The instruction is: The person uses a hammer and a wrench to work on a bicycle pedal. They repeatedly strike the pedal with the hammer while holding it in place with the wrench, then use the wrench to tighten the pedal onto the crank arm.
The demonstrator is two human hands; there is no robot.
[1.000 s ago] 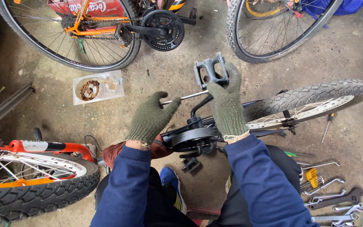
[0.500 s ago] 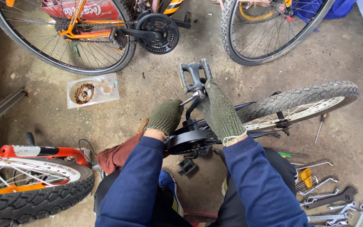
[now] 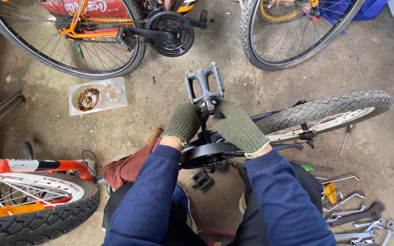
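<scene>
Gripping the black crank arm (image 3: 204, 123) just below the grey pedal (image 3: 204, 83), your gloved left hand (image 3: 182, 122) and right hand (image 3: 239, 127) are both closed around it at the centre of the frame, above the black chainring (image 3: 206, 154). You look to be at the step of working the pedal end of the crank on the upturned small bike, whose knobbly tyre (image 3: 324, 109) runs off to the right. Your next move likely calls for a tool from the spanners (image 3: 356, 214) lying on the floor at lower right, so one hand must let go.
</scene>
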